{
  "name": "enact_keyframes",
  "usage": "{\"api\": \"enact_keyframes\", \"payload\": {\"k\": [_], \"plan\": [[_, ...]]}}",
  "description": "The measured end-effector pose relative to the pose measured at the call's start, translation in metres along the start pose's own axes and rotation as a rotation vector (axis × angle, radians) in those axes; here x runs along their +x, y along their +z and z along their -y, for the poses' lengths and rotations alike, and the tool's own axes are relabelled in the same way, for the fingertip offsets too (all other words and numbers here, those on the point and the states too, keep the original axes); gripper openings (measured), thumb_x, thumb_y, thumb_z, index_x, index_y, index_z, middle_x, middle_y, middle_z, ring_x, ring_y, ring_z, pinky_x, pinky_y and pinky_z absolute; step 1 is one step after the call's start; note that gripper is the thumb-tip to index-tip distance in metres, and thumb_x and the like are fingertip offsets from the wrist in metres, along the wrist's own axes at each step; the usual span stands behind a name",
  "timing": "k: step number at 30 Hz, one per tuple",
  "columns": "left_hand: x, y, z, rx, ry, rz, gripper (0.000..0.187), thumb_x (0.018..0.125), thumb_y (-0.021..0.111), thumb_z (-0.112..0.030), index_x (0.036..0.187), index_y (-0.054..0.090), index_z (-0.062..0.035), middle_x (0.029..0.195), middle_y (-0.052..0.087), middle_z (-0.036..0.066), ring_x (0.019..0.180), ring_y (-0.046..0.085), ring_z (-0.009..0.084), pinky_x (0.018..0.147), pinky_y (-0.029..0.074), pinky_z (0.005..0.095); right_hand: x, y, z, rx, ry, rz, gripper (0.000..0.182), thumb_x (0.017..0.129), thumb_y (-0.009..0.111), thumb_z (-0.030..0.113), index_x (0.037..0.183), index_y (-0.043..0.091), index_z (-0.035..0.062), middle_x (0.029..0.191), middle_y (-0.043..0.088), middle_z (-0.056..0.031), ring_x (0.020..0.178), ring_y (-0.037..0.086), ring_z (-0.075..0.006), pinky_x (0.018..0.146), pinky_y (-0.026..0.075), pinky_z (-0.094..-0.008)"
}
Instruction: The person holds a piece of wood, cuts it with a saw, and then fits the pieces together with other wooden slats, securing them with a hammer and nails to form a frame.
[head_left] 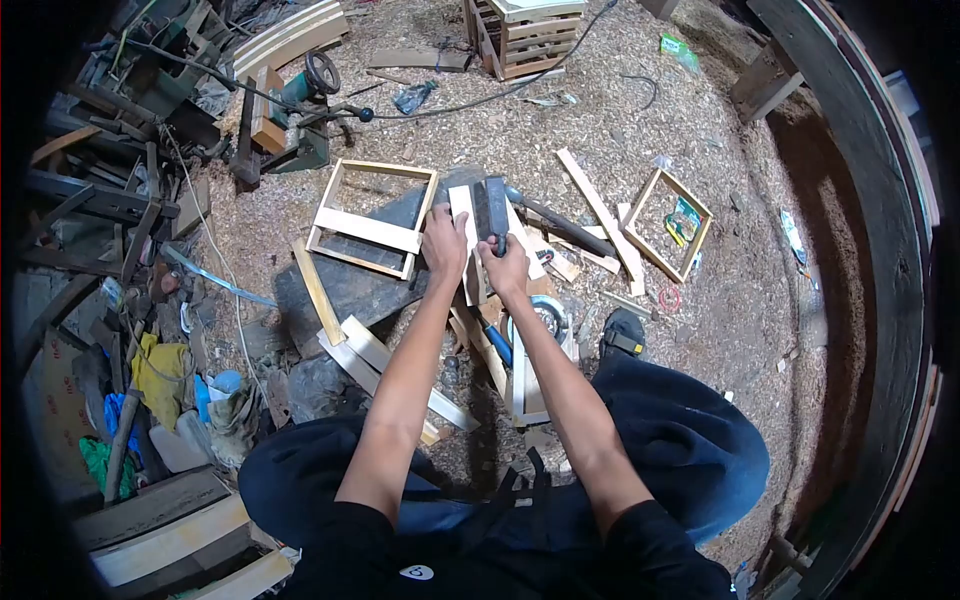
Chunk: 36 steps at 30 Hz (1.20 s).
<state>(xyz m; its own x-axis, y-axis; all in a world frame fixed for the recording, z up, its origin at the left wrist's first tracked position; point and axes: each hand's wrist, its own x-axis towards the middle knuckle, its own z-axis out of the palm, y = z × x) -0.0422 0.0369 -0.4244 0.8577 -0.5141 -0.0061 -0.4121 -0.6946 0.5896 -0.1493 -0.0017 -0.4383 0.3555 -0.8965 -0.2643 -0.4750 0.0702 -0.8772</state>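
Note:
My left hand (444,240) is closed on a pale wooden slat (462,205) that stands over a dark block in front of me. My right hand (505,265) grips the handle of a dark, flat-bladed tool (495,208), which lies just right of the slat and points away from me. To the left is a rectangular wooden frame (385,168) with a wide slat (368,229) across it. A smaller wooden frame (700,242) lies on the right. Beside my right hand are loose wood pieces and a dark bar (570,228).
Wood shavings cover the ground (450,130). A slatted crate (530,45) stands at the top, a machine with a handwheel (322,72) at the upper left. A blue-handled tool (497,343) lies near my knees, with long slats (385,370) to its left. Bags and scraps fill the far left.

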Motion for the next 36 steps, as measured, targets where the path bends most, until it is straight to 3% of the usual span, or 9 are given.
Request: {"api": "enact_keyframes", "payload": {"k": [7,10,14,21,25,27,31,33,36], "plan": [[-0.02,-0.009,0.006,-0.167,-0.047,-0.095,0.027,0.089,0.049,-0.01,0.113,0.059,-0.0012,0.102,0.066,0.019,0.096,0.063,0.0352,0.084,0.049,0.0446,0.016,0.021,-0.002,0.016,0.056,-0.015,0.022,0.078,0.07,0.021,0.088,0.064,0.0021,0.074,0.068,-0.0109,0.071,0.067,-0.0216,0.07,0.052,-0.0355],[-0.024,-0.017,0.007,-0.28,0.05,-0.144,0.028,0.089,0.047,-0.006,0.114,0.058,-0.0013,0.103,0.067,0.017,0.096,0.064,0.0335,0.084,0.049,0.0427,0.015,0.01,0.007,-0.006,0.018,0.022,0.02,0.081,0.062,0.022,0.087,0.062,0.0033,0.08,0.068,-0.0186,0.08,0.067,-0.0333,0.076,0.051,-0.0416],[-0.055,-0.021,-0.004,-0.3,0.127,-0.092,0.026,0.085,0.056,-0.009,0.11,0.06,-0.0045,0.093,0.065,0.013,0.091,0.062,0.0327,0.082,0.048,0.0421,-0.004,-0.02,0.0,0.101,-0.094,-0.047,0.018,0.08,0.069,0.017,0.08,0.059,0.0019,0.072,0.066,-0.0081,0.066,0.064,-0.0168,0.065,0.05,-0.0323],[-0.12,-0.003,-0.015,-0.284,0.194,0.145,0.02,0.085,0.063,-0.019,0.103,0.063,-0.0094,0.089,0.064,0.011,0.083,0.063,0.0302,0.073,0.049,0.0415,-0.055,-0.084,-0.033,0.043,-0.109,-0.19,0.026,0.077,0.069,0.023,0.082,0.055,0.0014,0.072,0.063,-0.0142,0.068,0.063,-0.0305,0.068,0.048,-0.0422],[-0.163,0.016,-0.006,-0.137,0.267,0.276,0.019,0.081,0.068,-0.019,0.096,0.066,-0.0083,0.082,0.063,0.01,0.084,0.063,0.0296,0.074,0.049,0.041,-0.077,-0.101,-0.073,0.005,-0.053,-0.263,0.027,0.078,0.069,0.022,0.085,0.054,0.0012,0.074,0.063,-0.0147,0.07,0.063,-0.0327,0.068,0.048,-0.043],[-0.178,0.029,0.011,0.019,0.548,0.192,0.021,0.078,0.071,-0.021,0.096,0.067,-0.011,0.094,0.063,0.011,0.095,0.06,0.03,0.081,0.048,0.0405,-0.089,-0.109,-0.087,0.008,0.012,-0.254,0.027,0.078,0.068,0.022,0.088,0.054,0.0013,0.075,0.063,-0.015,0.072,0.063,-0.0345,0.069,0.048,-0.0444],[-0.198,0.034,0.022,0.223,0.489,0.325,0.026,0.077,0.072,-0.022,0.1,0.068,-0.013,0.113,0.062,0.007,0.105,0.056,0.0296,0.091,0.045,0.041,-0.102,-0.112,-0.115,0.046,0.055,-0.224,0.028,0.081,0.067,0.022,0.092,0.052,0.001,0.077,0.063,-0.0166,0.075,0.063,-0.0374,0.072,0.048,-0.0453],[-0.196,0.033,0.02,0.257,0.448,0.383,0.025,0.077,0.071,-0.022,0.1,0.069,-0.0125,0.112,0.063,0.007,0.107,0.055,0.0281,0.091,0.044,0.0417,-0.104,-0.107,-0.126,0.018,0.02,-0.251,0.028,0.079,0.069,0.022,0.086,0.051,0.0019,0.072,0.058,-0.0117,0.066,0.059,-0.0267,0.068,0.047,-0.0401],[-0.195,0.025,0.013,0.407,0.543,0.335,0.017,0.077,0.07,-0.021,0.088,0.073,-0.0091,0.103,0.066,0.01,0.105,0.055,0.0291,0.089,0.042,0.0403,-0.108,-0.104,-0.137,-0.003,0.073,-0.208,0.027,0.079,0.069,0.021,0.086,0.051,0.0021,0.073,0.059,-0.0116,0.069,0.06,-0.0275,0.069,0.047,-0.0406]]}}
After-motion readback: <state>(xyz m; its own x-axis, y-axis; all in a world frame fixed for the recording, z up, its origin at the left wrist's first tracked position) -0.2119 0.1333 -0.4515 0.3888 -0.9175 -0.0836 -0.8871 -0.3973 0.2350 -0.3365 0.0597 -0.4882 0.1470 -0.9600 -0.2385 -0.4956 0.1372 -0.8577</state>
